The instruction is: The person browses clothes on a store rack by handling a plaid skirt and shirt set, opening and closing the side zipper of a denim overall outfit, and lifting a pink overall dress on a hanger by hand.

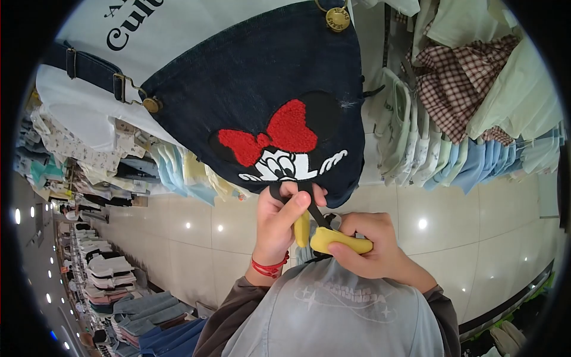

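In the head view, my left hand, with a red cord bracelet at the wrist, pinches a black strap just under the dark denim garment. A narrow yellow piece hangs beside its thumb. My right hand is closed around a rounded yellow object; the strap runs down to this object's upper edge. The garment has a red bow over a cartoon face, both just above my hands. Its lower edge touches or overlaps my left fingertips.
Hanging clothes fill a rack at the upper right, with a checked garment above. More clothes hang at the left, and folded jeans lie at the lower left. Tiled floor shows below.
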A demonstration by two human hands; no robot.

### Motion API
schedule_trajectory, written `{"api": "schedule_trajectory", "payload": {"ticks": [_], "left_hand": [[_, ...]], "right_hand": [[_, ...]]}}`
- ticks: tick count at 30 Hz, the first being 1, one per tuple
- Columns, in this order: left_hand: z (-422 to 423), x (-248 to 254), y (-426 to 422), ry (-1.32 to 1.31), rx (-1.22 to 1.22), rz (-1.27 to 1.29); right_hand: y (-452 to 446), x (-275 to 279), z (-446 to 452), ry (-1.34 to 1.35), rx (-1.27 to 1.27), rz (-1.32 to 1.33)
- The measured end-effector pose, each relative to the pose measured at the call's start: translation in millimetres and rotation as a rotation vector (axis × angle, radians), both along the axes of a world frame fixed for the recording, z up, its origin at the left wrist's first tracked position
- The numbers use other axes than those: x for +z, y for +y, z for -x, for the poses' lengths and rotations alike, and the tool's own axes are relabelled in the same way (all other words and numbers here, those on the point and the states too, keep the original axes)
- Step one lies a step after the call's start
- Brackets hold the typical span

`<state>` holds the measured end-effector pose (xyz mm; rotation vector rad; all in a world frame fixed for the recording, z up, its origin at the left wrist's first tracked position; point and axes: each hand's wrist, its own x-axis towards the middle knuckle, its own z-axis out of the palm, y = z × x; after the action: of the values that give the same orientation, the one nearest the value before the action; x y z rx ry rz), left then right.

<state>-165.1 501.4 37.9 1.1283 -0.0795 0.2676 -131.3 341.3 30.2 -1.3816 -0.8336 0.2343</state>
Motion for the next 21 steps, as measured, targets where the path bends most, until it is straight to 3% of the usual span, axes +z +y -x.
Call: {"api": "schedule_trajectory", "payload": {"ticks": [3, 7, 11, 15, 18, 21], "left_hand": [[0, -5, 1, 0.049, -0.066, 0.124], [2, -8, 1, 0.104, 0.043, -0.133], [0, -10, 3, 0.025, 0.26, -0.099], [-3, -14, 16, -0.068, 0.182, -0.004], [-3, -9, 40, -0.022, 0.122, 0.098], [12, -8, 52, 0.093, 0.174, 0.02]], "right_hand": [[-1, 5, -1, 0.0, 0.067, 0.023], [3, -3, -3, -0.084, 0.142, 0.107], [10, -9, 2, -0.136, 0.128, 0.125], [16, -12, 4, -0.105, 0.142, 0.104], [13, -16, -6, -0.085, 0.028, 0.082], [15, -35, -41, 0.108, -0.317, -0.123]]}}
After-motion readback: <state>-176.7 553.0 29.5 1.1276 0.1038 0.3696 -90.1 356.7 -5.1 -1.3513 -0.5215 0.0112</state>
